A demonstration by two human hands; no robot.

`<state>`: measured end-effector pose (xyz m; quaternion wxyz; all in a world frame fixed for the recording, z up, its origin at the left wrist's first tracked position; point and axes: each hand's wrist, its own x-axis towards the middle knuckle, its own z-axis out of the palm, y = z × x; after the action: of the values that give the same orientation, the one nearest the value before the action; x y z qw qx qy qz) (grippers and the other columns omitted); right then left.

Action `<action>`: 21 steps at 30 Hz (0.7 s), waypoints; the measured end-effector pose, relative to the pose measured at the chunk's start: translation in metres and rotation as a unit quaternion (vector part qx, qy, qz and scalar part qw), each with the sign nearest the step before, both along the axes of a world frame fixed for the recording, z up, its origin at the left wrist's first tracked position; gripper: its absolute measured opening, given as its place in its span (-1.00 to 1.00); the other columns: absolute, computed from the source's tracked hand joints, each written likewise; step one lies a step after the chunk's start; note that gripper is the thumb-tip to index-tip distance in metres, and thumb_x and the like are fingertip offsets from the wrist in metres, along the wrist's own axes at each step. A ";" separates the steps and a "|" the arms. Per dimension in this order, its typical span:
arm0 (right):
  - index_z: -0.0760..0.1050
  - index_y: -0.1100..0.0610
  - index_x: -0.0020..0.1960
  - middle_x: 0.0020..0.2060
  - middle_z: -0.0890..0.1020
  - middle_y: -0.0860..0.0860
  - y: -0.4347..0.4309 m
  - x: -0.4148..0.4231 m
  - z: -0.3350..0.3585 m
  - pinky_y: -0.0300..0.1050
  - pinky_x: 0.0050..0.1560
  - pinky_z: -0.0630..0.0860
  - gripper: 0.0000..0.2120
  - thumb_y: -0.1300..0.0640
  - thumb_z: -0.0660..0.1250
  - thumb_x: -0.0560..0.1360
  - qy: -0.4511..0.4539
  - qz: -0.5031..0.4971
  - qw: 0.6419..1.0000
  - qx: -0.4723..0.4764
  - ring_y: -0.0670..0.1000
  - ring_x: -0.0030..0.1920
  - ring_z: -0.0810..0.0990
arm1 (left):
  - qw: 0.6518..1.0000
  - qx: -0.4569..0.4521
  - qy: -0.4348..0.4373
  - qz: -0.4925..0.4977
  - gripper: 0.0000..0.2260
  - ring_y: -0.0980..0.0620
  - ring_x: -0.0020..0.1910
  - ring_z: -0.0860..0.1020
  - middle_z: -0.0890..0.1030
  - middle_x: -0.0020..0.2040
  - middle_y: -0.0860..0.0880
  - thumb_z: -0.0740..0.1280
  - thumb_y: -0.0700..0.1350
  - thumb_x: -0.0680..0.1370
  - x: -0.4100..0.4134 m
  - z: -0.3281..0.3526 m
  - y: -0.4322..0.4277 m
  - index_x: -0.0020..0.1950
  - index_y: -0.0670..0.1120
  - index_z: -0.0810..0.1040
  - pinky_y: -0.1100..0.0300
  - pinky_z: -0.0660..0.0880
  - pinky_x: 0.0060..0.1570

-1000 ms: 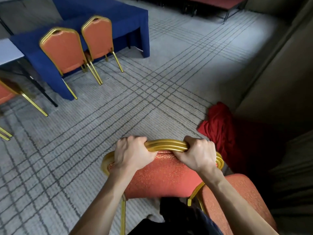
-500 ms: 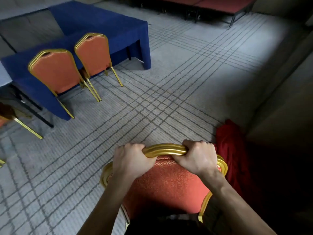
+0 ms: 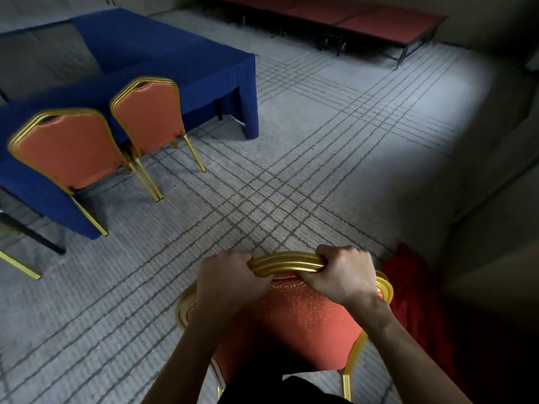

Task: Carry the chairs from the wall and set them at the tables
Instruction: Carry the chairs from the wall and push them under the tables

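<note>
An orange banquet chair (image 3: 294, 322) with a gold frame is right in front of me, its backrest facing me. My left hand (image 3: 227, 282) grips the left part of its gold top rail. My right hand (image 3: 341, 275) grips the right part of the same rail. The seat and most of the legs are hidden below my arms. Two matching chairs (image 3: 70, 150) (image 3: 150, 118) stand at the near side of a table with a blue cloth (image 3: 163, 53) at the upper left.
A red cloth (image 3: 408, 290) lies on the carpet just right of the held chair, beside a dark wall. A low red platform (image 3: 364, 20) runs along the far side. Gold legs of another chair (image 3: 17, 262) show at the left edge.
I have moved forward with the chair in both hands; the blue table and its two chairs are nearer and lower in view. The second chair at my lower right is out of sight.
</note>
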<state>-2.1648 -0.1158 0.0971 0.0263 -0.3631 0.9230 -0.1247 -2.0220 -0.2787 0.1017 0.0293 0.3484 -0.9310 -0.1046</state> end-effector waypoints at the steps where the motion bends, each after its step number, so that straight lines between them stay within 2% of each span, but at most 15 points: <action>1: 0.29 0.01 -0.37 -0.29 0.67 0.01 -0.024 -0.021 0.003 -0.07 -0.16 0.46 -0.50 -0.43 0.22 0.36 0.006 -0.003 1.000 0.002 0.15 -0.16 0.65 | 1.000 -0.007 0.004 -0.013 -0.46 -0.03 -0.04 0.66 0.68 -0.16 0.00 0.18 0.47 0.30 -0.022 0.001 -0.025 -0.16 0.04 0.59 0.12 0.48 -0.02; 5: 0.36 -0.01 -0.31 -0.24 0.69 0.01 -0.086 -0.072 0.020 -0.06 -0.09 0.51 -0.55 -0.39 0.27 0.38 0.013 -0.012 1.000 0.006 0.13 -0.11 0.66 | 0.999 -0.018 0.000 -0.033 -0.49 -0.05 0.06 0.64 0.69 -0.06 -0.02 0.31 0.45 0.40 -0.080 0.013 -0.095 -0.04 0.02 0.64 0.12 0.46 0.01; 9: 0.36 -0.02 -0.31 -0.22 0.70 0.02 -0.138 -0.120 0.040 -0.05 -0.06 0.51 -0.57 -0.37 0.33 0.40 0.034 -0.013 0.999 -0.009 0.15 -0.09 0.66 | 0.998 -0.028 0.018 -0.047 -0.40 -0.08 0.05 0.64 0.68 -0.06 -0.05 0.19 0.49 0.34 -0.130 0.030 -0.147 -0.07 -0.01 0.62 0.11 0.46 0.01; 12: 0.34 -0.03 -0.34 -0.26 0.69 0.01 -0.173 -0.156 0.045 -0.04 -0.06 0.52 -0.57 -0.35 0.34 0.40 0.036 -0.004 0.999 -0.018 0.16 -0.12 0.66 | 0.997 -0.039 0.026 -0.058 -0.46 -0.07 0.05 0.64 0.67 -0.08 -0.03 0.30 0.48 0.41 -0.161 0.034 -0.185 -0.09 -0.01 0.60 0.10 0.44 -0.03; 14: 0.30 -0.04 -0.38 -0.35 0.66 -0.02 -0.196 -0.178 0.040 -0.06 -0.13 0.51 -0.57 -0.36 0.29 0.37 0.031 0.005 0.999 -0.040 0.14 -0.22 0.65 | 0.996 -0.046 0.057 -0.058 -0.49 -0.05 -0.06 0.65 0.66 -0.19 -0.01 0.32 0.48 0.42 -0.183 0.031 -0.209 -0.20 0.01 0.56 0.08 0.40 -0.15; 17: 0.28 -0.05 -0.41 -0.46 0.59 -0.04 -0.228 -0.220 0.025 -0.10 -0.25 0.46 -0.59 -0.38 0.15 0.30 0.046 0.017 0.995 -0.082 0.13 -0.35 0.61 | 0.992 -0.061 0.088 -0.072 -0.43 -0.02 -0.35 0.61 0.56 -0.44 0.04 0.23 0.51 0.39 -0.220 0.017 -0.247 -0.39 0.00 0.48 0.17 0.23 -0.31; 21: 0.25 -0.04 -0.43 -0.51 0.53 -0.05 -0.273 -0.285 0.001 -0.12 -0.27 0.33 -0.56 -0.40 0.19 0.29 0.038 0.026 0.994 -0.095 0.16 -0.35 0.61 | 0.992 -0.037 0.090 -0.077 -0.43 0.04 -0.43 0.51 0.42 -0.50 0.07 0.18 0.49 0.39 -0.276 0.004 -0.289 -0.41 -0.01 0.47 0.17 0.26 -0.35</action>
<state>-2.4497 -0.3890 0.0978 -0.0401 -0.3919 0.8977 -0.1973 -2.2984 -0.5679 0.1057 0.1174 0.2632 -0.9520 -0.1028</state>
